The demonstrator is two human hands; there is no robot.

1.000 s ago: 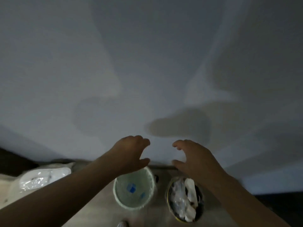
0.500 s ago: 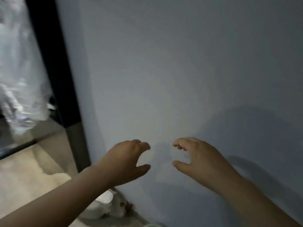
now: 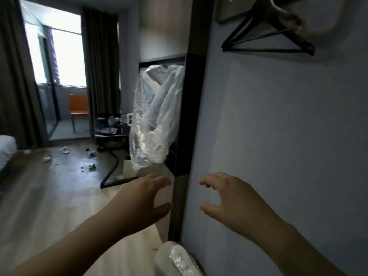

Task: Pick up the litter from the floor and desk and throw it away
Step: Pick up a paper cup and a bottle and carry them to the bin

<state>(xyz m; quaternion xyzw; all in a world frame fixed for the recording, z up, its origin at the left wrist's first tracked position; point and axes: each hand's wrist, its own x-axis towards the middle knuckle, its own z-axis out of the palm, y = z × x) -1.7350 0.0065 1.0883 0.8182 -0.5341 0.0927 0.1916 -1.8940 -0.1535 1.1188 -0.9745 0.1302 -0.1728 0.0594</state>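
Since a second ago the view has swung up and left, off the two bins by the wall and out into the room; both hands keep the same pose. Left hand (image 3: 143,198) and right hand (image 3: 231,202) hang out in front, palms facing each other, fingers loosely curled, thumbs low. Both are empty and grip nothing. A dark post (image 3: 191,116) stands between them in the view, and the wall (image 3: 278,136) lies behind the right hand.

Litter (image 3: 88,167) lies scattered on the floor (image 3: 49,196) well ahead, near the desk (image 3: 111,135) legs. More clutter (image 3: 108,126) sits on the desk top. All of it is well apart from the hands.

Several things could go wrong from here. The floor pieces are small and spread out in dim light, so one near the bed (image 3: 6,148) or behind the desk frame is likely to be missed. A plastic bag (image 3: 155,120) hangs just beside the post, on the way to the desk, and an arm could catch it and pull it down. The desk clutter is blurred, so litter and things worth keeping may be hard to tell apart. Small scraps could also slip from an overfull handful on the way back to the bins.
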